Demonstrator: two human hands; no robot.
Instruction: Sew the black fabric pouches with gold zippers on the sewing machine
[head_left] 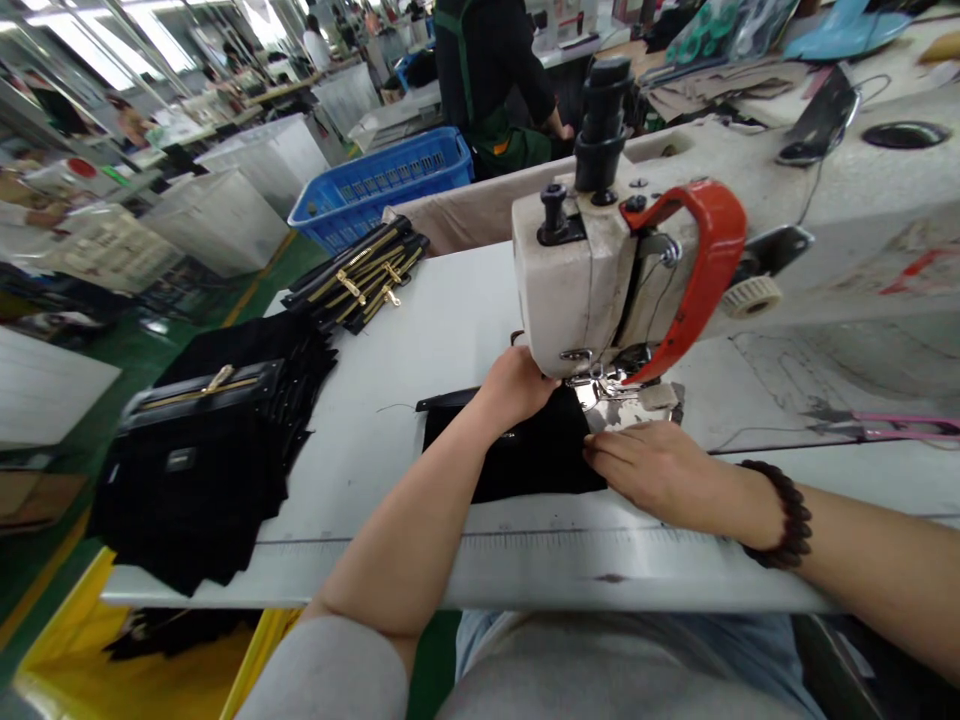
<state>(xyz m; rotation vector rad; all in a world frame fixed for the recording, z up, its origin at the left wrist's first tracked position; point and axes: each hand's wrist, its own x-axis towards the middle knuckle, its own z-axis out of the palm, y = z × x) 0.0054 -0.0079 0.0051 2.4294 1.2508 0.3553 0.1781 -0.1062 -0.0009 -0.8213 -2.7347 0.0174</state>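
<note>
A black fabric piece (540,455) lies flat on the sewing table, its upper right part at the presser foot of a white industrial sewing machine (555,290). A dark strip (448,398) runs along its far edge. My left hand (519,385) is closed on that far edge, close to the needle area; the machine head partly hides its fingers. At the near right edge, my right hand (660,470) pinches the fabric between thumb and fingers, with the palm low over the tabletop. An orange-red guard (709,270) curves down beside the needle.
Stacked black fabric pieces (195,460) overhang the table's left side, with gold-zippered strips (367,275) behind. Pink-handled thread snips (885,425) lie at right. A blue basket (382,185) and a co-worker (495,80) are beyond. A yellow bin (75,650) stands below left.
</note>
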